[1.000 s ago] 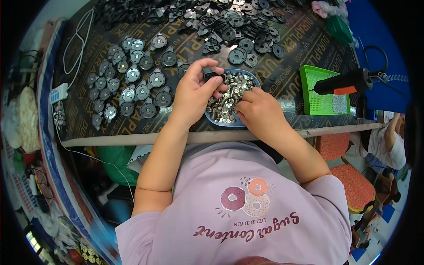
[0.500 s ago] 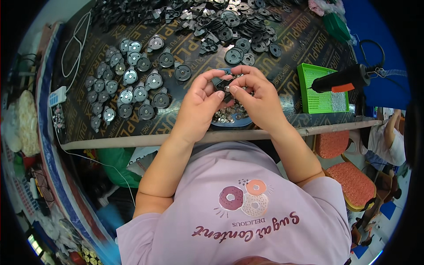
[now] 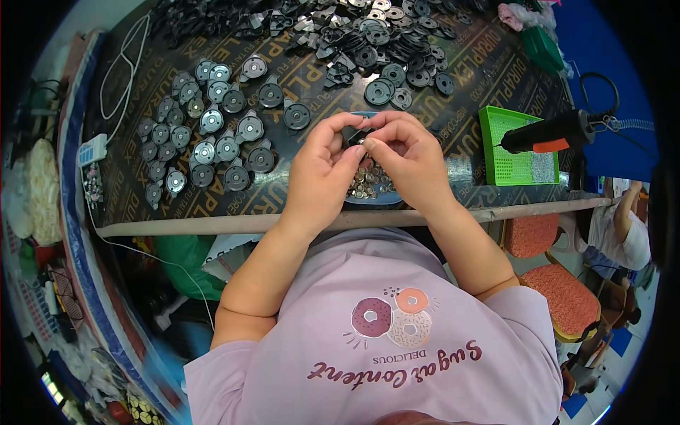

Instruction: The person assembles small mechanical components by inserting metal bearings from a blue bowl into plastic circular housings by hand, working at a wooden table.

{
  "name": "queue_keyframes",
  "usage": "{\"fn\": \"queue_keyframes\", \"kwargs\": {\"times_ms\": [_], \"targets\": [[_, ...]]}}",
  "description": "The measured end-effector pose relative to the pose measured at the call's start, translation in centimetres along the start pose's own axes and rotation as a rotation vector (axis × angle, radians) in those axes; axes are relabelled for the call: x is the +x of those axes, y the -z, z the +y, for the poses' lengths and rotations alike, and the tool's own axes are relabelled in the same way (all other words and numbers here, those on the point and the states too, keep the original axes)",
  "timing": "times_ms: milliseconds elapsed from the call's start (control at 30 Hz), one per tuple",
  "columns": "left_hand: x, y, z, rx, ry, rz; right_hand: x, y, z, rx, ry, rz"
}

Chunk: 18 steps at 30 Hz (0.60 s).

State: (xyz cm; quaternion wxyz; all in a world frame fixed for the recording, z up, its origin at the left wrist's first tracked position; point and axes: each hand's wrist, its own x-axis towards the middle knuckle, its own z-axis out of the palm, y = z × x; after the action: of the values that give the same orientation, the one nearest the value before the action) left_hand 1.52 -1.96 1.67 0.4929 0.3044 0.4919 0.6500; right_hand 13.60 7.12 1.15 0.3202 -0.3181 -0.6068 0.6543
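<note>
Both my hands meet over a small blue dish (image 3: 373, 200) near the table's front edge. My left hand (image 3: 315, 170) grips a small black plastic part (image 3: 350, 133) between thumb and curled fingers. From the other side my right hand (image 3: 414, 159) closes on the same part, its thumb tip pressed against it beside my left thumb. A tiny shiny bit shows at the thumb tips, too small to make out. Fingers cover most of the part. In the dish below lie many small metal rings (image 3: 365, 185), partly hidden by my hands.
Round black-and-silver assemblies (image 3: 227, 149) spread over the table's left. Black parts (image 3: 397, 49) heap up at the back. To the right, a black power screwdriver (image 3: 545, 134) hangs on a coiled cord over a green tray (image 3: 485, 145). A white cable (image 3: 106, 113) lies far left.
My thumbs have drawn together over the black part, and the part has tilted and is more covered. The shiny piece seen by my right thumb is now mostly hidden.
</note>
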Motion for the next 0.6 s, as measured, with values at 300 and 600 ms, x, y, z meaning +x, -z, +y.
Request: {"fn": "queue_keyframes", "kwargs": {"times_ms": [300,600], "targets": [[0.7,2.9,-0.4,-0.139,0.206,0.003,3.8,3.1,1.1,-0.230,0.103,0.009],[1.3,2.7,-0.4,-0.322,0.244,-0.010,9.6,6.3,2.2,-1.055,0.644,-0.247]]}}
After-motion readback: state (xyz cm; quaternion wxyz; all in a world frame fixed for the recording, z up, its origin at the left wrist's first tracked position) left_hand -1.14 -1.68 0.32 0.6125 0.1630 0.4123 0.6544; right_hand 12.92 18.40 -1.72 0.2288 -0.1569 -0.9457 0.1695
